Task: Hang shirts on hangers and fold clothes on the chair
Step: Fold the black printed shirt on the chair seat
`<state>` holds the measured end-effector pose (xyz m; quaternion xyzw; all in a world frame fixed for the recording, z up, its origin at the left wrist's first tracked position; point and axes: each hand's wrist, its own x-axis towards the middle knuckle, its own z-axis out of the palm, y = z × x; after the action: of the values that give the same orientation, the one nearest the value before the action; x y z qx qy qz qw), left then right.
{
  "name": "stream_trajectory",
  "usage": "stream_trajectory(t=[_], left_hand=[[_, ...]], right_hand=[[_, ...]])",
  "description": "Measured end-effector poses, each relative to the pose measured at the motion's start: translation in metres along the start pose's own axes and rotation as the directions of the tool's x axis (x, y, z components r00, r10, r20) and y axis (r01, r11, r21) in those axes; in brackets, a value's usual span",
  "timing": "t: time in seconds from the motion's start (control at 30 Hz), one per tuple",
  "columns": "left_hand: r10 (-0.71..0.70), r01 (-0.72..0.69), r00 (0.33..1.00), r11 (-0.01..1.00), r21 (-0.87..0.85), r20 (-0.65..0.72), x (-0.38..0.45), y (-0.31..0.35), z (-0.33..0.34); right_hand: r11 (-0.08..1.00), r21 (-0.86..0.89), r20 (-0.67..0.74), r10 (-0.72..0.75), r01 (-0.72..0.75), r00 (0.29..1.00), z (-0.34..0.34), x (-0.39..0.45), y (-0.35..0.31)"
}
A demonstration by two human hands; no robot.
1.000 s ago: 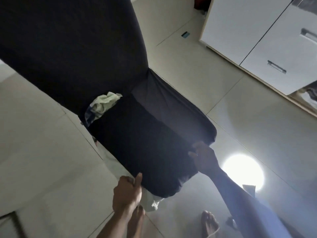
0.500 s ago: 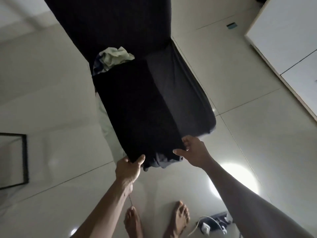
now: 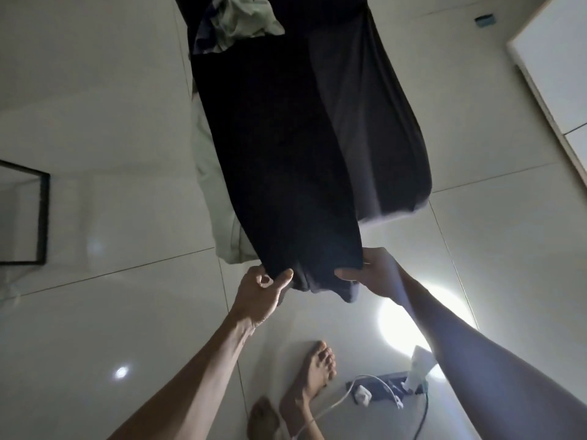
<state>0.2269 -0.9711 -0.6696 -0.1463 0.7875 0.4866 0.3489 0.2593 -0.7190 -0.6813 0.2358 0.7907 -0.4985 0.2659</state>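
1. Underfoot, the pale tiled floor [image 3: 95, 122] fills the room, with a bright round glare at its near right
2. Over the chair [image 3: 381, 122], draped in grey cloth, a black garment [image 3: 279, 147] lies lengthwise, its near end hanging off the seat's front edge
3. Beneath the garment a pale green cloth [image 3: 216, 198] shows along the seat's left edge, and a crumpled light piece [image 3: 241, 17] sits at the back
4. White cabinet [image 3: 552, 58] stands at the far right
5. Left hand [image 3: 260, 293] pinches the garment's near left corner between thumb and curled fingers
6. Right hand [image 3: 374, 274] grips the near right corner, thumb under the hem
7. Bare feet [image 3: 314, 376] stand beside a power strip [image 3: 384, 387] with a white cable
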Motion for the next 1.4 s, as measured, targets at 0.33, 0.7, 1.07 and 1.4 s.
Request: stream_trajectory(t=[0.33,0.7,1.07,1.4], left_hand=[[0.009,-0.002,0.994,0.997,-0.071,0.104,-0.072,-0.03,-0.003],[-0.015,0.034,0.998,0.958,-0.284,0.068,-0.129,-0.052,0.024],[-0.166,0.129,0.984,0.913,-0.386,-0.064,-0.168,-0.049,0.045],[-0.222,0.125,0.964,0.864,-0.487,-0.146,-0.191,0.027,0.009]], right_hand=[[0.983,0.185,0.073,-0.017,0.003,0.997,0.012,-0.075,0.016],[0.964,0.263,0.209,-0.018,-0.038,0.978,0.012,-0.115,0.042],[0.856,0.496,0.22,0.038,-0.145,0.975,0.019,-0.14,0.043],[0.731,0.649,0.143,0.155,-0.211,0.977,-0.01,-0.166,-0.031]])
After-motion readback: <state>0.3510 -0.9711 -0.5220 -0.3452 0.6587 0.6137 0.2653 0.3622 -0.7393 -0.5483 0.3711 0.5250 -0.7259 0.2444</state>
